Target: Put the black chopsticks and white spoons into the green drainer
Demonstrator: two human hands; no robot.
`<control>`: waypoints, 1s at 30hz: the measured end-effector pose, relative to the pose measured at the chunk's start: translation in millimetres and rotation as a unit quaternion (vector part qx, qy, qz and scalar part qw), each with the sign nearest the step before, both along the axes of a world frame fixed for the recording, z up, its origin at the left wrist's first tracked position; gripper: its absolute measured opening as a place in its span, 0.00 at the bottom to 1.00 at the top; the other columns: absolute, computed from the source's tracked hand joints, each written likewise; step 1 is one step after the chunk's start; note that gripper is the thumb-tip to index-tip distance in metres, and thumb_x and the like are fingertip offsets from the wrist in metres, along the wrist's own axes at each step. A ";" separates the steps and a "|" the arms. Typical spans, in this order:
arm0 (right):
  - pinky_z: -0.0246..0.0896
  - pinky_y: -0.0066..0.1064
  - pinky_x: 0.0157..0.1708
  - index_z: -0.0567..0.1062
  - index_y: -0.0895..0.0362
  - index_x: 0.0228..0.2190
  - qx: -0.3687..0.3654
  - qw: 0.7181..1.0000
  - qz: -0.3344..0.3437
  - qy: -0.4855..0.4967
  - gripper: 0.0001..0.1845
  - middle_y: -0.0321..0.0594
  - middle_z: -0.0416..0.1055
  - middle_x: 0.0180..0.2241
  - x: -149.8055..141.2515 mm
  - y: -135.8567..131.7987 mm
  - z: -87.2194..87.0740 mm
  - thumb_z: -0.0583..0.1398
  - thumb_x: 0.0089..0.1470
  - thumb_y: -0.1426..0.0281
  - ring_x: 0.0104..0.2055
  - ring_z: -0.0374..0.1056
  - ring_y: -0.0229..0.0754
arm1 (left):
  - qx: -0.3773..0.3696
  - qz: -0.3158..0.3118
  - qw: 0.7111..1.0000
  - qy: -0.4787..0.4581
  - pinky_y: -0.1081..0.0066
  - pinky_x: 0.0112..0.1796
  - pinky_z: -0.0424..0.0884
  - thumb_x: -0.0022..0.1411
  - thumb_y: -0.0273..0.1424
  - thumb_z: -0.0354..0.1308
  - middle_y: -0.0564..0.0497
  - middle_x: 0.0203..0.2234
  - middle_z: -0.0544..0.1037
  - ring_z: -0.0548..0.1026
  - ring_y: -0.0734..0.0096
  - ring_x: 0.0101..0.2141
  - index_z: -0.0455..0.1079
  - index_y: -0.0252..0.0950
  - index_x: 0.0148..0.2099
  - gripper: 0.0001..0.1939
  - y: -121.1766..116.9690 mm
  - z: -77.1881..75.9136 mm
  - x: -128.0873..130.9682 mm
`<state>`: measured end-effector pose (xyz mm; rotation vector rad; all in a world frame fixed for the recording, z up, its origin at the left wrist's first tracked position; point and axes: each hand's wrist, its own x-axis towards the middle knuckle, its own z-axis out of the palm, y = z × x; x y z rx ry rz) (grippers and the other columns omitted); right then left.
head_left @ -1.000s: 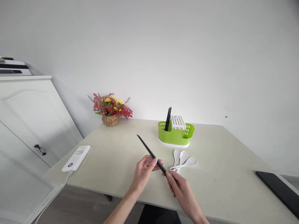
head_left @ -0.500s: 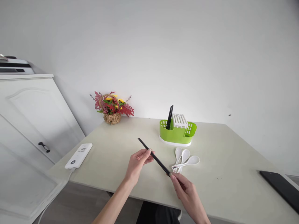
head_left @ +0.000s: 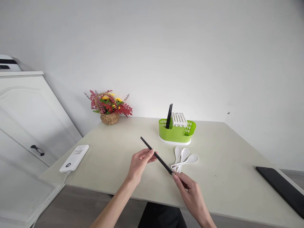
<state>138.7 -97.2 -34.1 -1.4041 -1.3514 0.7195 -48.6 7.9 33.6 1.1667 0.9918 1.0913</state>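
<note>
With fingers [head_left: 149, 155] of left hand [head_left: 139, 165] and right hand [head_left: 190, 191], clamping black chopsticks [head_left: 163, 163].
Held aslant in front of green cutlery caddy [head_left: 174, 135].

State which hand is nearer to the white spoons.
Right. The right hand is close to the white spoons, on their near side; the left hand is farther off, left of them.

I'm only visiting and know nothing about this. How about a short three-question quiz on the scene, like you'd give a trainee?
1. True or false: the left hand and the right hand both hold the same black chopsticks.
2. How many white spoons lie in front of the green holder?
3. Fill in: the red and yellow flowers sit in a woven ____.

Key: 1. True. 2. Three. 3. Basket.
</note>
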 end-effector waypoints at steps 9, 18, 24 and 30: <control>0.58 0.25 0.23 0.79 0.55 0.54 -0.054 0.997 -0.025 0.051 0.31 0.32 0.63 0.21 39.5 3.9 -11.0 0.58 0.63 0.47 0.24 0.58 0.37 | 0.212 0.071 0.974 0.036 0.65 0.45 0.82 0.55 0.45 0.74 0.45 0.36 0.86 0.83 0.64 0.35 0.83 0.32 0.40 0.21 87.2 79.7 3.4; 0.61 0.27 0.23 0.78 0.53 0.50 -0.109 0.982 -0.119 0.102 0.30 0.31 0.63 0.21 65.3 7.9 -34.3 0.59 0.60 0.44 0.22 0.61 0.39 | 0.334 0.065 0.937 0.074 0.64 0.41 0.84 0.55 0.50 0.72 0.41 0.36 0.86 0.85 0.63 0.34 0.81 0.30 0.42 0.26 211.9 109.8 51.5; 0.59 0.27 0.26 0.77 0.52 0.46 -0.102 0.982 -0.132 0.093 0.27 0.31 0.65 0.23 52.1 11.2 -40.8 0.57 0.61 0.44 0.23 0.59 0.37 | 0.302 -0.019 0.939 0.165 0.62 0.40 0.84 0.55 0.52 0.71 0.41 0.35 0.86 0.85 0.59 0.33 0.81 0.32 0.40 0.26 242.2 65.2 85.4; 0.59 0.25 0.25 0.79 0.52 0.43 -0.090 0.980 -0.155 0.084 0.26 0.32 0.67 0.23 52.9 14.8 -43.8 0.58 0.60 0.44 0.22 0.59 0.36 | 0.328 -0.045 0.899 0.286 0.62 0.45 0.81 0.57 0.49 0.70 0.44 0.36 0.87 0.85 0.56 0.39 0.82 0.36 0.37 0.20 255.8 49.7 100.4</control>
